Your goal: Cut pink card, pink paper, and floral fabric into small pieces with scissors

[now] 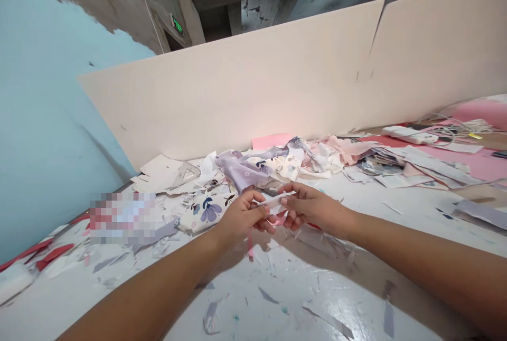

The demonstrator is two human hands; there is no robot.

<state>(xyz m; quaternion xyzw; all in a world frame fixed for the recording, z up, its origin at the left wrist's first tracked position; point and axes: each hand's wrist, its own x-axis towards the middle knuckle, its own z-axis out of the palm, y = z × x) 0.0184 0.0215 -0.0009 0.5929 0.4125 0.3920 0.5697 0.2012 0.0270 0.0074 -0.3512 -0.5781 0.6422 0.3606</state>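
Observation:
Both my hands meet over the middle of a white worktable [277, 299]. My left hand [241, 217] and my right hand [309, 206] are each closed in a pinch on the same small white strip of paper or fabric [274, 201], held between them just above the table. A bit of pink material [279, 219] shows under the fingers. Just behind the hands lies a heap of floral fabric scraps [253, 169] in lilac, white and pink.
A tall beige board [277, 77] stands along the table's back. Paper sheets and a clear set square [184, 174] lie at back left, stacked papers [415, 169], a white power strip with cables [412, 134] and pink sheets at right. Scraps litter the tabletop.

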